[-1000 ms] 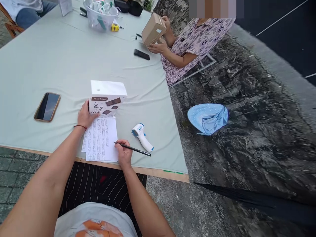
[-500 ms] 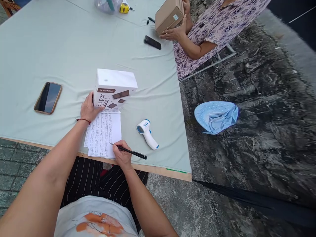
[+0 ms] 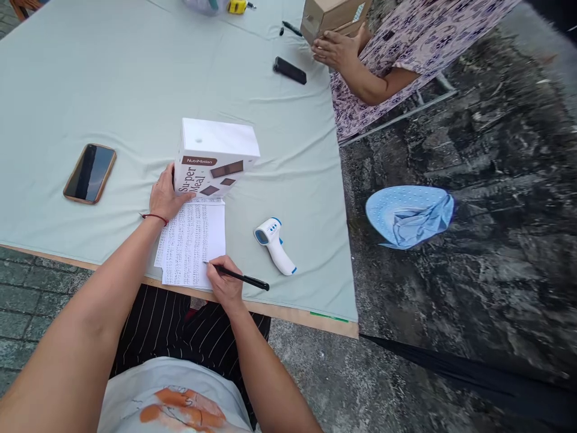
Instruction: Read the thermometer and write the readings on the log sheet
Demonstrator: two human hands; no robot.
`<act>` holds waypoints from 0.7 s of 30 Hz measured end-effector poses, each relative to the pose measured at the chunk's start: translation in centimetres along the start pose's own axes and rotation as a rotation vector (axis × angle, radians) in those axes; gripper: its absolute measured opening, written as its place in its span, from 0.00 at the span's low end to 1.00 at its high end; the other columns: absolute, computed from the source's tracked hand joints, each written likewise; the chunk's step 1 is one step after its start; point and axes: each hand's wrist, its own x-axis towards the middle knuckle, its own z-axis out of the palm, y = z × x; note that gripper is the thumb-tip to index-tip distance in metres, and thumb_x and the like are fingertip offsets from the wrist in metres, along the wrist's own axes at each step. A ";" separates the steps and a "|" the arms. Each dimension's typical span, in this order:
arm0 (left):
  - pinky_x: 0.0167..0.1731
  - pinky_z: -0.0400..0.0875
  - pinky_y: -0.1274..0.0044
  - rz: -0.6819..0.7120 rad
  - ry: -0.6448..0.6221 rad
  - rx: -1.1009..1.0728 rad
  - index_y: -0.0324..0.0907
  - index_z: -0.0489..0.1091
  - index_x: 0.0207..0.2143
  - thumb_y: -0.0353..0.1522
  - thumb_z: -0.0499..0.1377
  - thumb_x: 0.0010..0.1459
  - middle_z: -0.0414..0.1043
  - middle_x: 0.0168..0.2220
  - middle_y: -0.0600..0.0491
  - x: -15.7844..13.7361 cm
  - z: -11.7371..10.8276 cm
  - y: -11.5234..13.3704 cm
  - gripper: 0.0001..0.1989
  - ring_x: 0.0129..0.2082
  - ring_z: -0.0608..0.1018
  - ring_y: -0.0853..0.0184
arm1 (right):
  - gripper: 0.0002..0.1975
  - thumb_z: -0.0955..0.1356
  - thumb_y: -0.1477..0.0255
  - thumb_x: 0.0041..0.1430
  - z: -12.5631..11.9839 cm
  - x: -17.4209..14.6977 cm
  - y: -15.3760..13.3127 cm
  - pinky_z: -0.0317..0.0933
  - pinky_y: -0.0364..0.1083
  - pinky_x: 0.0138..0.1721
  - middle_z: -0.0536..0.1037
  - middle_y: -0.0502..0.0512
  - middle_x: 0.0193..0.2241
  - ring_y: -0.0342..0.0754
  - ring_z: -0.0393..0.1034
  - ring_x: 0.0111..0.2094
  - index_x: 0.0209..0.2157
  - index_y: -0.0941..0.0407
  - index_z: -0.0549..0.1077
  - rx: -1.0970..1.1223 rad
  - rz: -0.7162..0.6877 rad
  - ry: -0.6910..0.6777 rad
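My left hand (image 3: 166, 195) grips the lower left side of a white box (image 3: 219, 153) printed "NutriMotion", with its thumb across the front. The box stands upright at the far end of the written paper sheets (image 3: 192, 240). A black pen (image 3: 243, 278) is held between the fingers of my right hand (image 3: 225, 281). Its tip is at the right part of the top sheet, beside lines of small handwriting. To the right of the paper lies a white and blue infrared thermometer (image 3: 274, 245).
A smartphone (image 3: 90, 173) lies on the cloth-covered table (image 3: 112, 78) at left. Toward the back are a black oblong object (image 3: 290, 70), a pen (image 3: 292, 28) and a yellow tape measure (image 3: 237, 6). Another person's hands (image 3: 338, 51) hold a cardboard box (image 3: 331, 21). A blue hat (image 3: 410, 215) lies beyond the table's right edge.
The view has shifted slightly, so most things sit a little further right. The other person's cardboard box has turned and their hand has moved on it. My hands keep their holds.
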 end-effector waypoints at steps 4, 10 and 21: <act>0.58 0.65 0.56 0.006 -0.002 -0.009 0.50 0.49 0.66 0.38 0.68 0.49 0.65 0.61 0.46 0.0 -0.1 -0.1 0.46 0.61 0.68 0.49 | 0.08 0.65 0.71 0.55 0.1 0.0 -0.2 0.57 0.45 0.28 0.67 0.46 0.19 0.43 0.60 0.23 0.23 0.53 0.66 -0.015 -0.002 0.002; 0.58 0.66 0.56 0.008 -0.004 -0.016 0.51 0.51 0.66 0.37 0.68 0.48 0.66 0.60 0.48 0.1 -0.2 0.0 0.45 0.60 0.68 0.50 | 0.08 0.65 0.72 0.55 0.0 0.2 -0.5 0.59 0.45 0.28 0.67 0.46 0.20 0.43 0.60 0.23 0.22 0.53 0.66 -0.047 -0.053 -0.012; 0.58 0.65 0.56 -0.020 -0.012 -0.005 0.52 0.49 0.66 0.37 0.68 0.48 0.65 0.60 0.47 0.0 -0.3 0.4 0.46 0.61 0.68 0.49 | 0.08 0.64 0.73 0.53 0.0 0.3 -0.5 0.57 0.45 0.27 0.66 0.46 0.19 0.43 0.59 0.23 0.21 0.52 0.64 -0.047 -0.047 -0.007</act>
